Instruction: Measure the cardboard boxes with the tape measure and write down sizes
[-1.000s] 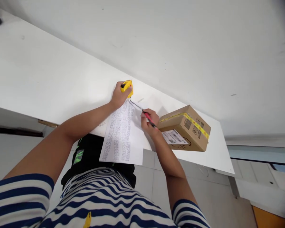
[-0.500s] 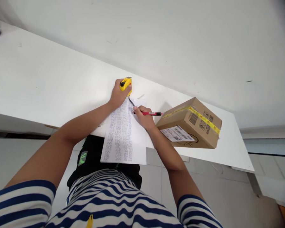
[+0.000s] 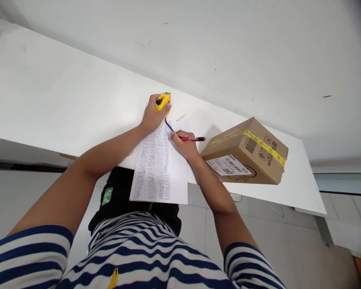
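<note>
Left hand (image 3: 152,117) wrapped around a small yellow tape measure (image 3: 163,101) near the tabletop's (image 3: 63,100) far edge, right hand (image 3: 183,145) pinching a red pen (image 3: 193,139), its tip on a white sheet (image 3: 161,168) covered in rows of tiny writing, hanging over the near edge

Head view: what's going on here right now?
A person in a striped shirt is at a white table. Their left hand grips a yellow tape measure at the top edge of a sheet of paper full of writing; the right hand holds a red pen at its right edge. A taped cardboard box sits to the right.
</note>
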`<state>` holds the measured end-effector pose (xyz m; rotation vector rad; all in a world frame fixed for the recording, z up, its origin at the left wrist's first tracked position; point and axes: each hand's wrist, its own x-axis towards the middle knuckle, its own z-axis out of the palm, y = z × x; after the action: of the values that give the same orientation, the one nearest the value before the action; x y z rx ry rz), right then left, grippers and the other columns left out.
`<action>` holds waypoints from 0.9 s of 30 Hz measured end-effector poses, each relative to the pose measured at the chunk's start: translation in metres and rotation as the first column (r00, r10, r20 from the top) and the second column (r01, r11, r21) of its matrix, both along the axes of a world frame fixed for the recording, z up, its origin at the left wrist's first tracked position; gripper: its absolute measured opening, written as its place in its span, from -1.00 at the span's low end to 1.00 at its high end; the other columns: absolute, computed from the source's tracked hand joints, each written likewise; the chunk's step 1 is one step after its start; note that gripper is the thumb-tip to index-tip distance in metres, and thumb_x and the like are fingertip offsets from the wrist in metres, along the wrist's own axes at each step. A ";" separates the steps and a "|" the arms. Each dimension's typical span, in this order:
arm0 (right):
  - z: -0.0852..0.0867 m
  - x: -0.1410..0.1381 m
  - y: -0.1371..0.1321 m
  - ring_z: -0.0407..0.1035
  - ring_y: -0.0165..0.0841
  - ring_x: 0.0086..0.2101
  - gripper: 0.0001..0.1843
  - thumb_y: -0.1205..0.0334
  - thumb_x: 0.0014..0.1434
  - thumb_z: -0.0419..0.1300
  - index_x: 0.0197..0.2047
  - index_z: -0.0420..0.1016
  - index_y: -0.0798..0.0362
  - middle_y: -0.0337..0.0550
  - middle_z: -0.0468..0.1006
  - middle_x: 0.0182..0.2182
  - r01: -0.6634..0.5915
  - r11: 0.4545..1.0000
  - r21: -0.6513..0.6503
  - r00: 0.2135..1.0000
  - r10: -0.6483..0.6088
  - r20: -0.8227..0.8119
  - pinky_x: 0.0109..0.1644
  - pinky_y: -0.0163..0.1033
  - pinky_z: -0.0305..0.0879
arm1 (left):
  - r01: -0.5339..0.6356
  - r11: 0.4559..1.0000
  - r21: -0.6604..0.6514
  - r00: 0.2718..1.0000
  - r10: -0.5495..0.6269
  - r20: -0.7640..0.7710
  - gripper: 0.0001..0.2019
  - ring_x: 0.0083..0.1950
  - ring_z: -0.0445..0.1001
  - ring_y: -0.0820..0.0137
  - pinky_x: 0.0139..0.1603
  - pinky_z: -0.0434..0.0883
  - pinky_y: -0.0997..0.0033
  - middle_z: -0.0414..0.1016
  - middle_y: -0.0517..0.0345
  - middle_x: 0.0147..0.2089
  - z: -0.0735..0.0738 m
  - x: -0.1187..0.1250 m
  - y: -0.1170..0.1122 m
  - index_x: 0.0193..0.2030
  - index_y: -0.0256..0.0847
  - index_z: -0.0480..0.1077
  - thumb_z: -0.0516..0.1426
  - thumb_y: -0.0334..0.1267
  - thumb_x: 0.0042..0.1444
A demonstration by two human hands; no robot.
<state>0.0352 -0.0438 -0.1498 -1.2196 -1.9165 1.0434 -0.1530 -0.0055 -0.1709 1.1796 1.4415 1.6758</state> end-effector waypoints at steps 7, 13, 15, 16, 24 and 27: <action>0.001 0.001 -0.001 0.30 -0.32 -0.42 -0.50 -0.18 0.20 0.24 -0.60 0.32 -0.06 -0.24 0.40 -0.59 -0.022 1.000 -0.009 0.999 0.023 0.033 -0.28 -0.14 0.25 | 0.013 1.000 0.012 1.000 -0.013 0.014 -0.69 0.04 0.62 0.38 0.09 0.60 0.29 0.63 0.11 0.06 0.001 0.002 -0.001 0.05 -0.02 0.30 0.31 -0.15 0.29; 0.000 0.000 -0.002 0.30 -0.31 -0.42 -0.48 -0.22 0.19 0.23 -0.61 0.27 -0.07 -0.24 0.37 -0.59 0.004 1.000 0.003 0.999 -0.004 0.042 -0.26 -0.13 0.25 | 0.010 1.000 -0.007 1.000 -0.010 0.003 -0.70 0.02 0.62 0.40 0.08 0.60 0.31 0.63 0.13 0.05 0.003 0.002 -0.002 0.05 -0.01 0.30 0.31 -0.17 0.30; 0.001 0.000 -0.002 0.29 -0.31 -0.42 -0.46 -0.25 0.19 0.23 -0.61 0.29 -0.07 -0.23 0.38 -0.59 -0.009 1.000 0.005 0.999 0.009 0.049 -0.27 -0.13 0.24 | 0.013 1.000 -0.007 1.000 -0.013 -0.010 -0.69 0.03 0.62 0.39 0.07 0.60 0.32 0.63 0.13 0.05 0.004 0.002 -0.003 0.05 -0.01 0.29 0.31 -0.17 0.30; 0.001 0.000 -0.002 0.29 -0.31 -0.43 -0.45 -0.27 0.19 0.23 -0.60 0.29 -0.07 -0.23 0.38 -0.59 -0.019 1.000 0.005 0.998 0.019 0.053 -0.27 -0.13 0.24 | 0.015 1.000 -0.005 1.000 -0.015 -0.013 -0.69 0.03 0.62 0.39 0.07 0.60 0.32 0.63 0.14 0.05 0.005 0.002 -0.004 0.05 -0.01 0.28 0.31 -0.17 0.30; -0.001 0.001 -0.001 0.28 -0.32 -0.43 -0.40 -0.32 0.26 0.20 -0.59 0.28 -0.07 -0.24 0.37 -0.59 -0.004 0.998 0.068 0.999 0.001 0.049 -0.29 -0.14 0.22 | 0.018 1.000 0.001 1.000 -0.018 -0.006 -0.69 0.04 0.61 0.37 0.09 0.60 0.27 0.62 0.12 0.07 0.005 0.002 -0.004 0.05 0.00 0.29 0.31 -0.15 0.30; -0.002 0.002 -0.001 0.28 -0.32 -0.43 -0.39 -0.31 0.27 0.21 -0.60 0.27 -0.07 -0.24 0.36 -0.59 -0.034 0.997 0.063 0.998 0.031 0.063 -0.29 -0.14 0.22 | 0.007 1.000 0.014 1.000 -0.007 -0.015 -0.66 0.04 0.62 0.34 0.09 0.60 0.25 0.63 0.12 0.05 0.001 0.002 -0.001 0.06 0.02 0.30 0.33 -0.08 0.28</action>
<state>0.0369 -0.0449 -0.1515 -1.2013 -2.0078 0.9632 -0.1512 -0.0065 -0.1703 1.2053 1.4356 1.6783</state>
